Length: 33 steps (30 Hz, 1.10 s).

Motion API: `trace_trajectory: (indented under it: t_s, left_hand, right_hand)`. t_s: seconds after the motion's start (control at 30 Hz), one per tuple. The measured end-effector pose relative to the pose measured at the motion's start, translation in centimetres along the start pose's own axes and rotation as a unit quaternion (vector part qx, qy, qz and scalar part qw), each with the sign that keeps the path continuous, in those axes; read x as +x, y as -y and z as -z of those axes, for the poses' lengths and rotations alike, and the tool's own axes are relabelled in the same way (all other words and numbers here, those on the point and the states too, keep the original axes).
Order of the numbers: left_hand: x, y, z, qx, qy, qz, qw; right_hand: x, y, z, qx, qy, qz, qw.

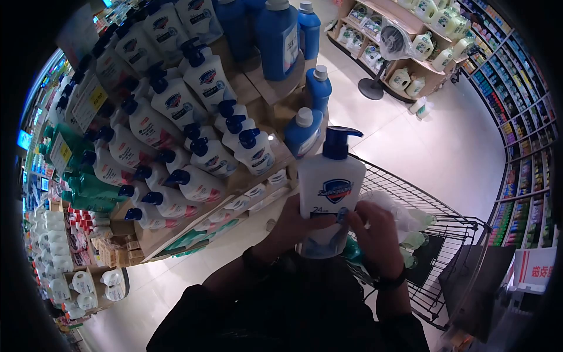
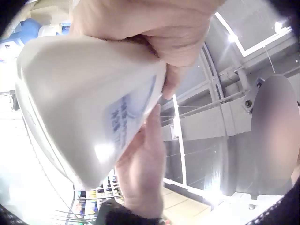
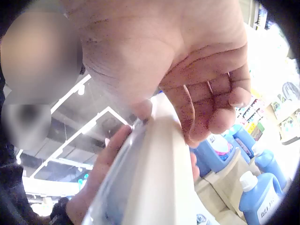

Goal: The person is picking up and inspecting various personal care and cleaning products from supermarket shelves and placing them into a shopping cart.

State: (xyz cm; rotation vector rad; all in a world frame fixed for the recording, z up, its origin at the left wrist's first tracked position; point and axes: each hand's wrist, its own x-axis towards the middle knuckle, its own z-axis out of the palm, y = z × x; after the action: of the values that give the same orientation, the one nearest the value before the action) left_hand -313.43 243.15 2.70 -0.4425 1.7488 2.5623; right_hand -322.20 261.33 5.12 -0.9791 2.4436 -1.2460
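Observation:
A white pump bottle of Safeguard wash [image 1: 332, 202] with a dark blue pump head [image 1: 337, 142] stands upright in front of the body, its label facing up at the head camera. My left hand [image 1: 291, 227] grips its lower left side, thumb across the front and fingers behind. On the opposite side, my right hand [image 1: 375, 234] pinches the bottle's edge. In the right wrist view, the right thumb [image 3: 143, 108] lies on one face and the index finger reaches the other, while the remaining fingers curl loosely beside it. The left wrist view shows the bottle's underside [image 2: 70, 108] close up.
Left of the hands, a display shelf carries rows of similar pump bottles [image 1: 170, 105] and large blue bottles [image 1: 281, 44]. A wire shopping cart [image 1: 434, 229] holding bagged bottles stands right of the body. Farther off are a round-based stand [image 1: 370, 89] and stocked shelves [image 1: 519, 129].

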Motion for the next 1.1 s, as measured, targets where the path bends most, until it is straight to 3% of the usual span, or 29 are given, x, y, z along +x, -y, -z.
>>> trace_trajectory:
  t_s: [0.1, 0.17, 0.23, 0.3, 0.37, 0.4, 0.43, 0.57, 0.63, 0.7, 0.8, 0.87, 0.9, 0.97, 1.0, 1.07, 1.1]
  left_hand:
    - [0.6, 0.2, -0.3, 0.073, 0.016, -0.009, 0.997]
    - [1.1, 0.8, -0.2, 0.125, 0.033, -0.058, 0.990]
    - [2.0, 1.1, -0.3, 0.229, 0.039, -0.135, 0.963]
    - [3.0, 1.8, -0.6, 0.301, 0.016, -0.206, 0.931]
    - [3.9, 2.6, -0.9, 0.338, 0.009, -0.249, 0.907]
    - [4.2, 3.1, -0.9, 0.378, -0.009, -0.294, 0.878]
    - [4.6, 3.7, -1.0, 0.377, -0.004, -0.293, 0.879]
    - [5.7, 6.4, -1.5, 0.385, -0.046, -0.349, 0.853]
    - [6.2, 7.8, -1.8, 0.383, -0.068, -0.362, 0.847]
    - [6.4, 9.0, -1.8, 0.392, -0.077, -0.364, 0.841]
    - [6.6, 9.7, -1.3, 0.431, -0.041, -0.310, 0.846]
    - [6.8, 10.6, 0.3, 0.473, 0.025, -0.248, 0.845]
    - [6.7, 12.0, 1.9, 0.473, 0.016, -0.247, 0.845]
    - [5.7, 15.2, 5.3, 0.583, -0.013, -0.166, 0.795]
    - [4.8, 16.3, 6.7, 0.585, -0.022, -0.161, 0.794]
    - [3.1, 17.5, 8.8, 0.575, -0.022, 0.000, 0.818]
    - [2.1, 17.5, 9.3, 0.576, -0.031, 0.005, 0.817]
  right_hand:
    - [0.0, -0.1, 2.8, 0.062, -0.117, -0.049, 0.990]
    - [0.9, 0.6, 4.6, 0.062, -0.184, -0.005, 0.981]
    - [1.9, 1.9, 5.7, 0.093, -0.161, -0.014, 0.982]
    - [2.0, 3.3, 7.5, 0.102, -0.034, -0.086, 0.991]
    - [2.3, 4.8, 7.8, 0.116, 0.017, -0.127, 0.985]
    - [2.4, 4.5, 7.3, 0.098, 0.001, -0.106, 0.990]
    - [2.5, 3.9, 6.6, 0.081, -0.015, -0.084, 0.993]
    - [2.2, 3.3, 5.0, 0.089, -0.047, -0.129, 0.987]
    - [2.1, 3.3, 4.4, -0.023, -0.082, -0.113, 0.990]
    - [2.1, 1.7, 3.7, -0.054, -0.086, -0.086, 0.991]
    - [2.6, -0.8, 3.1, -0.008, -0.055, -0.156, 0.986]
    - [2.4, -3.7, 1.7, -0.027, -0.044, -0.133, 0.990]
    - [2.3, -5.1, 0.7, -0.044, -0.038, -0.113, 0.992]
    - [2.2, -7.2, -1.2, -0.074, -0.004, -0.136, 0.988]
    - [2.1, -8.7, -2.5, -0.084, -0.005, -0.115, 0.990]
    - [2.4, -12.5, -5.0, -0.091, 0.002, -0.084, 0.992]
    - [2.6, -14.5, -6.3, -0.092, 0.009, -0.091, 0.992]
